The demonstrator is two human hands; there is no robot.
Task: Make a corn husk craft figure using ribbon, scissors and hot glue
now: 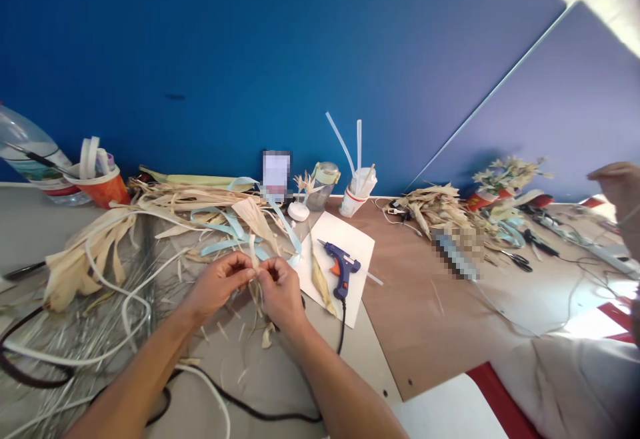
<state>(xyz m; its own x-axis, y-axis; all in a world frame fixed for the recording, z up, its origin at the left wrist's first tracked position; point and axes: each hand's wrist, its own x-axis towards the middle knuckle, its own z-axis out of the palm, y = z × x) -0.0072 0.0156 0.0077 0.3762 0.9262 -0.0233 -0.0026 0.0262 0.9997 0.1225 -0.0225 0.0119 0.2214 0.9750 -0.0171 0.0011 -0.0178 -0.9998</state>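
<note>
My left hand (pixel 226 280) and my right hand (pixel 283 291) meet near the table's middle. Both are closed, thumbs and fingers pinching a narrow strip of dried corn husk (pixel 253 247) between them. Its pale end sticks up above the fingertips, and more husk hangs below; the fingers hide the pinched part. Just behind lie a broad dried husk (pixel 256 220) and a light blue ribbon (pixel 220 247). To the right of my right hand, a blue hot glue gun (pixel 343 272) rests on a white sheet (pixel 361 242) beside a long twisted husk (pixel 320 272).
An orange cup (pixel 107 189) and a bottle (pixel 37 159) stand at left. A phone (pixel 276 175), a jar (pixel 324 189) and a cup with glue sticks (pixel 353 204) line the blue partition (pixel 300 59). White cord (pixel 135 299) loops at left. Another person's hand (pixel 617 182) shows at right.
</note>
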